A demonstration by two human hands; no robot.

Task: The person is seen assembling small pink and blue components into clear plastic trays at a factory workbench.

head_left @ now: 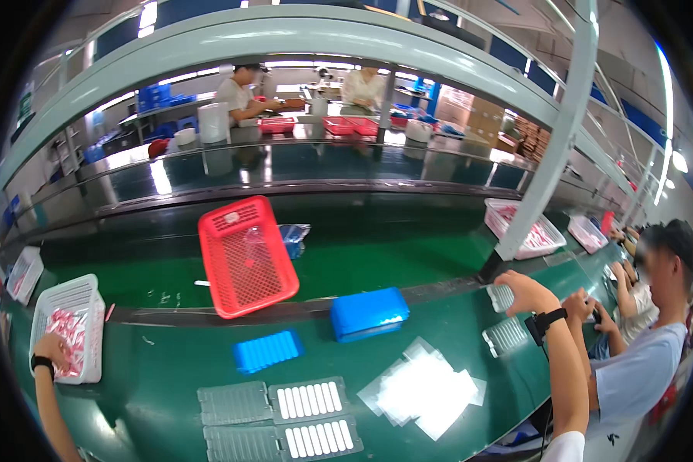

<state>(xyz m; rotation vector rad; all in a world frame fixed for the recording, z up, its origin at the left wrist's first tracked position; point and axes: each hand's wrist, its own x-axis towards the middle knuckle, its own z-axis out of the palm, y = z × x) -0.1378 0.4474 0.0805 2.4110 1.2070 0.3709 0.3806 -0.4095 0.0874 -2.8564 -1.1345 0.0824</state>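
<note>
My left hand [51,350] reaches into a white plastic basket [93,323] at the far left. Its fingertips are down among small pink-and-white pieces [71,327], so their grip is hidden. On the far right, my right hand [533,294] pinches a clear ribbed plastic case [501,298], raised above the worktop. Just below it lies another clear ribbed case [506,337]. Near the front middle, two opened clear cases lie flat, one behind the other; white sticks fill the right halves of the back case [309,400] and the front case [319,439].
A red basket [246,289] leans over the ledge by the green belt. Blue ribbed trays, one single [268,352] and one stacked [369,314], sit near clear film sheets [431,389]. A metal post [550,131] stands beside my right hand. A co-worker [643,362] sits close at right.
</note>
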